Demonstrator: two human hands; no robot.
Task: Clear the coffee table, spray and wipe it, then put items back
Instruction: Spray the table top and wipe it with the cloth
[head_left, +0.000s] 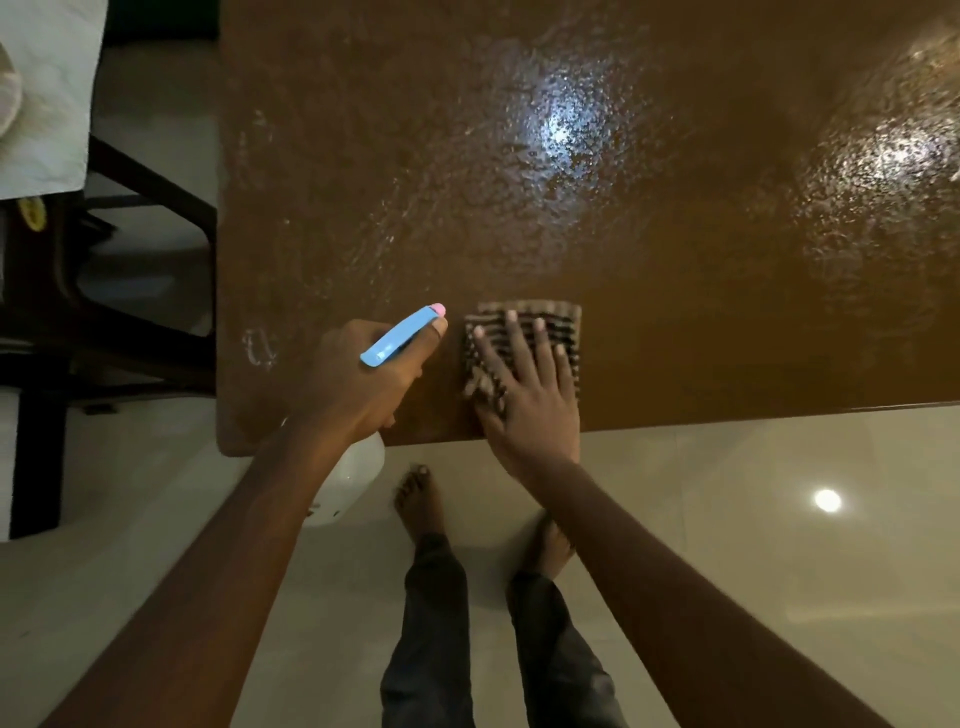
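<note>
Left grip (358, 384): curled round the neck of a spray bottle (400, 338). The blue head with pink nozzle points toward 1 o'clock. The white body hangs below the table's near edge, contents not discernible.
Right grip (530, 395): fingers spread flat, pressing a striped cloth (569, 319), just at 3 o'clock of the bottle.
Table (649, 234): brown, wet sheen; cloth near its 6 o'clock edge.

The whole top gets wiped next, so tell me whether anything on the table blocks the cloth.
Nothing visible does. The right hand presses the cloth flat by the table's near edge; the wet top beyond shows no objects. Only the left hand, holding the bottle, is just left of the cloth.
</note>
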